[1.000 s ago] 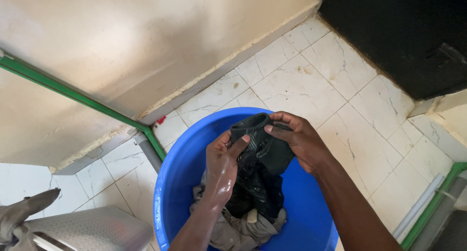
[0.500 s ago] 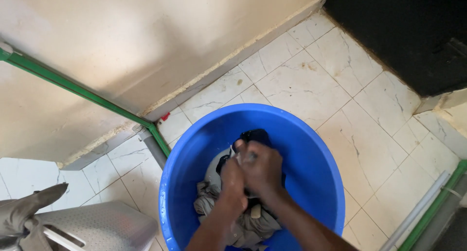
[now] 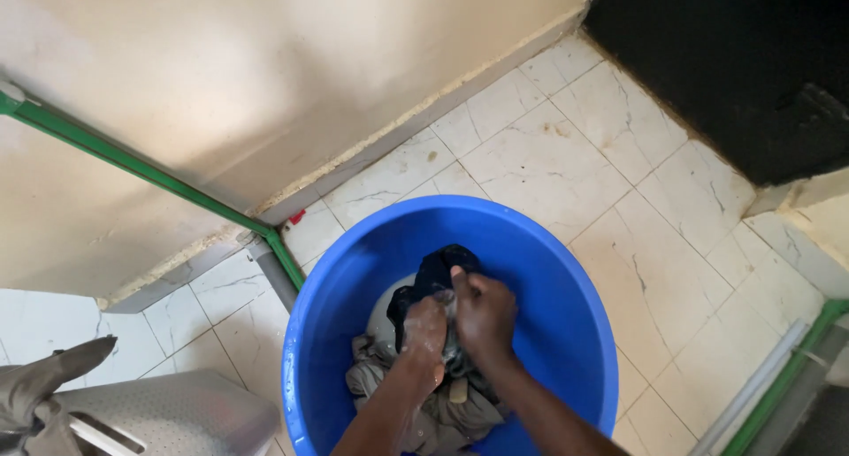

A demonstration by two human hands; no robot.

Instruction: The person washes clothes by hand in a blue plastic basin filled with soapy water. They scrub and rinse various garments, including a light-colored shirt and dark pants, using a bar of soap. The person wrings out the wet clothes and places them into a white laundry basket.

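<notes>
Dark wet cloth garment (image 3: pixel 435 275) is gripped by both hands, left hand (image 3: pixel 425 329) and right hand (image 3: pixel 483 312) closed tight together, inside the round blue plastic basin (image 3: pixel 566 332).

Blue basin's (image 3: pixel 566 270) lower rim beyond picture's edge

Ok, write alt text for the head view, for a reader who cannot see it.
Two bare hands, left hand and right hand, press together on a dark garment inside a round blue basin that also holds grey-brown clothes. The basin sits on white floor tiles beside a cream wall crossed by a green pipe.
</notes>
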